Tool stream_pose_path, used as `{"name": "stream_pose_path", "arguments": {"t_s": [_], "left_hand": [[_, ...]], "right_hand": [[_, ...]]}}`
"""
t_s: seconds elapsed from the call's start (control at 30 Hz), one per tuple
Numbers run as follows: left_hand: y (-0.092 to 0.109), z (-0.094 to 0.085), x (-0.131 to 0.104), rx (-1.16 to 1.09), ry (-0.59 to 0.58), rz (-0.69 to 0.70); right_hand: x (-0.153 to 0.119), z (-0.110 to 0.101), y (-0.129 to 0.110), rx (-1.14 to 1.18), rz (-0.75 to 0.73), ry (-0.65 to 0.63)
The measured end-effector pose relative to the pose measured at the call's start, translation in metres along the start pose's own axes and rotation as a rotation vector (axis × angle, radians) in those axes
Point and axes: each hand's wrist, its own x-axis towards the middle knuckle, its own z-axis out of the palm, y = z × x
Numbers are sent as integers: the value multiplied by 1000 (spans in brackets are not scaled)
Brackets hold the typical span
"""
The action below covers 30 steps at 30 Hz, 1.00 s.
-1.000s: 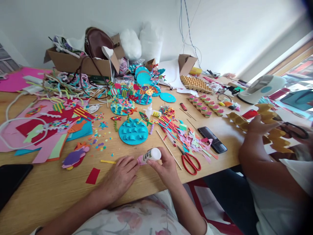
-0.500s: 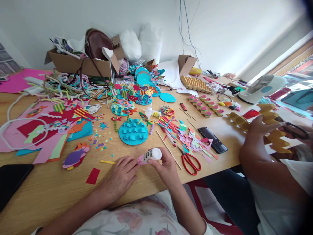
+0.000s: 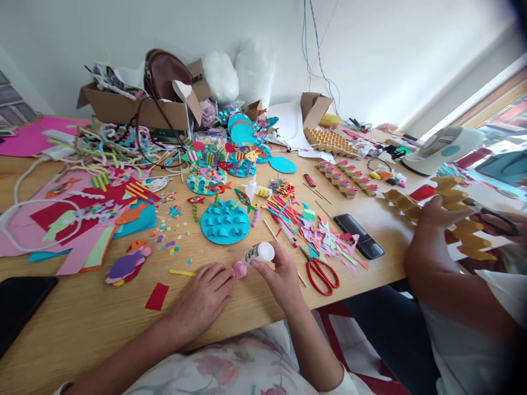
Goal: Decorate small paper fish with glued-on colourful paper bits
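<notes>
My right hand (image 3: 278, 274) is wrapped round a white glue bottle (image 3: 260, 253), tipped so that its nozzle end points left and down. Just below the nozzle end lies a small pink paper piece (image 3: 239, 270) on the table. The fingertips of my left hand (image 3: 212, 288) press on the left edge of that pink piece, the fingers close together. A yellow strip (image 3: 182, 272) and a red paper rectangle (image 3: 157, 296) lie left of my left hand. Beyond my hands stands a blue oval (image 3: 225, 222) with raised paper loops.
Red-handled scissors (image 3: 321, 276), a wooden stick (image 3: 270, 231), paper scraps (image 3: 329, 236) and a phone (image 3: 359, 236) lie to the right. A person's hands (image 3: 438, 211) hold egg-carton pieces and scissors at the far right. Paper fish shapes (image 3: 125, 263) and coloured sheets (image 3: 78, 247) are on the left.
The glue bottle in my right hand has shifted slightly right and up, leaving more of the pink piece showing. My left hand has hardly moved.
</notes>
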Motion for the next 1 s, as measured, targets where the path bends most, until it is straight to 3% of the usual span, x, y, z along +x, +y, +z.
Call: {"name": "stream_pose_path", "arguments": {"t_s": [0.47,0.8,1.0], "left_hand": [[0,7,-2,30,40,5],[1,0,1,1,24,6],[2,-1,0,0,43,5]], "right_hand": [[-5,-6,-8,25,-12,43],[-7,12,-6,-7,-35,-58],[-5,8,-4,-16,-17,-33]]}}
